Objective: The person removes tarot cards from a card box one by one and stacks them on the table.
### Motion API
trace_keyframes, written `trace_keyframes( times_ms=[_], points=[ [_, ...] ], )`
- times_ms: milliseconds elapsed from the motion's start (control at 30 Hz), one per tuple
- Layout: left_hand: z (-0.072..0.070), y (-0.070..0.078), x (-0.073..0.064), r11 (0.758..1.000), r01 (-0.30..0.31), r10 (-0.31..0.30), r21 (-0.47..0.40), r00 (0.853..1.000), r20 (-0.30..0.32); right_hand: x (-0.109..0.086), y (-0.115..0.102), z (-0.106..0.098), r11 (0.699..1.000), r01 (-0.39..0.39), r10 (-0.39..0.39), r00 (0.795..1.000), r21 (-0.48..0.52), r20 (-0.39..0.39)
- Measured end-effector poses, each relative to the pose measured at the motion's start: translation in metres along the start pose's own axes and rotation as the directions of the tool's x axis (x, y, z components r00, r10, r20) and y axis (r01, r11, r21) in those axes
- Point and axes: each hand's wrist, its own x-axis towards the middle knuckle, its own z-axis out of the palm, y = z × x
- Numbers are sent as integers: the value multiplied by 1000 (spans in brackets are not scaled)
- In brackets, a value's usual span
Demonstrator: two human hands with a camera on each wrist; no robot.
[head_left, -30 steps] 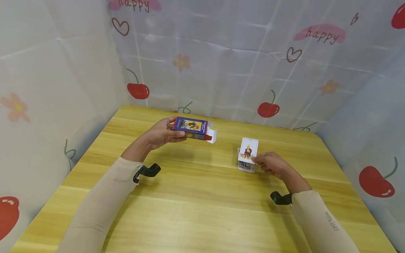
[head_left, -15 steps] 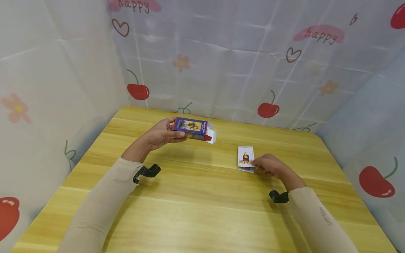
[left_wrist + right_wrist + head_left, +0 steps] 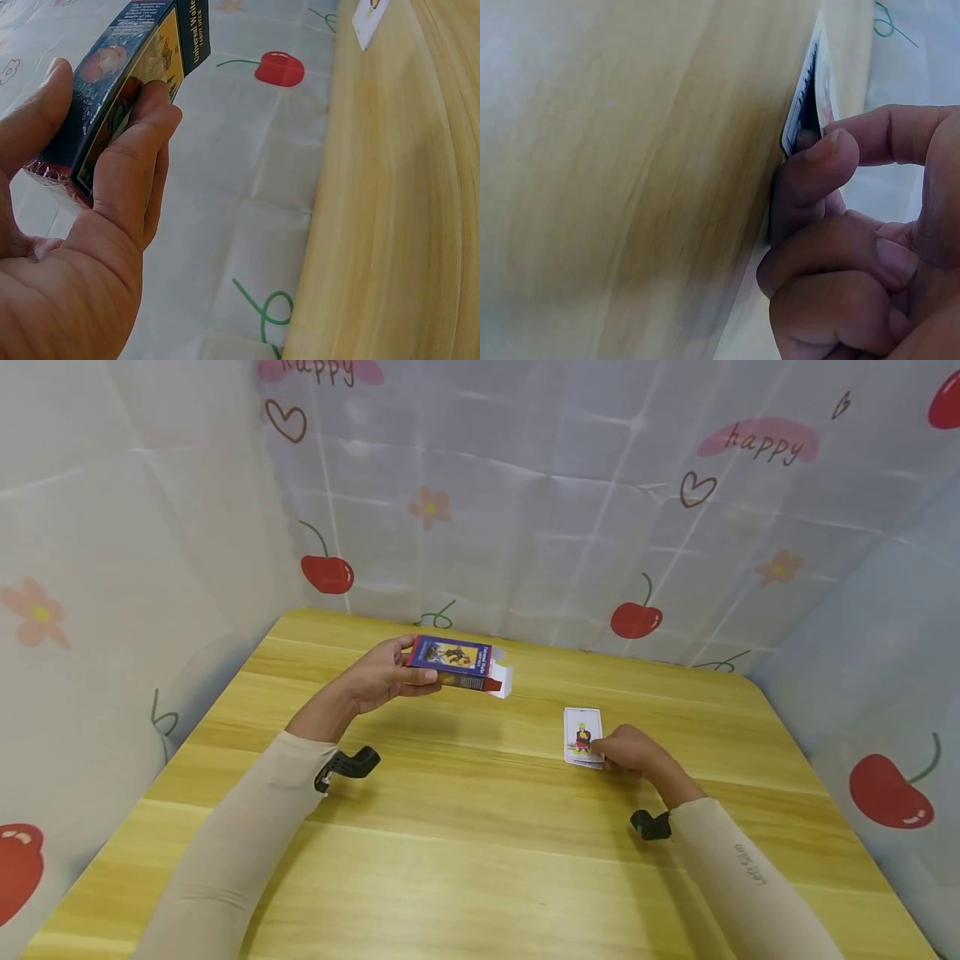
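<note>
In the head view my left hand (image 3: 382,678) grips a blue and red tarot card box (image 3: 453,655), thumb on the near side, held up over the back of the table. Its white end flap (image 3: 501,680) sticks out open to the right. My right hand (image 3: 639,752) pinches the lower right corner of a white tarot card (image 3: 582,723) showing a seated figure. This card lies over another card, whose edge shows below it. From the right wrist view, the lower card (image 3: 798,105) rests on the wood, and the upper card (image 3: 823,79) tilts up at the pinched side.
The wooden table (image 3: 450,877) runs back to a curtain (image 3: 525,527) printed with cherries, hearts and flowers. More curtain stands along the left and right sides. Black wrist cameras (image 3: 352,764) sit on both beige sleeves (image 3: 247,835).
My right hand has lowered the upper card and brought it toward me, so it now covers most of the lower card. My left hand and the box have stayed in place.
</note>
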Motion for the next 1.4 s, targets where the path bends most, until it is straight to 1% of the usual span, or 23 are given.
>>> trace_keyframes(
  times_ms=[100, 200, 433, 700, 833, 1000, 1100, 1200, 1267, 1333, 1400],
  points=[
    [0, 1, -1, 1000, -5, 5, 4, 1000, 3, 0, -3, 2, 997, 8, -10, 1000, -77, -26],
    [1, 2, -1, 1000, -6, 6, 2, 1000, 4, 2, -4, 4, 990, -6, -1, 999, -138, -48],
    [1, 2, -1, 1000, -3, 3, 10, 1000, 2, 2, -10, 2, 965, -13, 2, 999, -262, -44],
    [2, 3, -2, 1000, -6, 6, 10, 1000, -6, 2, -11, 1, 952, -9, -14, 997, -307, -71],
    [2, 2, -2, 1000, -5, 5, 11, 1000, -3, 3, -11, 3, 948, -22, -3, 997, -318, -79],
    [1, 1, -2, 1000, -5, 5, 8, 1000, 4, 4, -19, 2, 941, -17, -13, 996, -338, -85],
    [1, 0, -2, 1000, -4, 4, 8, 1000, 7, 4, -28, -1, 948, 29, -61, 994, -318, -89],
    [2, 1, -2, 1000, 0, 0, 11, 1000, 3, 2, -45, -7, 959, 99, -127, 988, -264, -89],
    [2, 1, -2, 1000, 4, -4, 13, 1000, -5, 0, -60, -11, 961, 168, -193, 976, -221, -96],
    [3, 2, -2, 1000, 8, -7, 17, 1000, -12, -5, -79, -14, 956, 233, -256, 960, -179, -115],
    [3, 2, -2, 1000, 10, -10, 21, 1000, -18, -9, -99, -16, 949, 288, -306, 940, -127, -154]
  ],
)
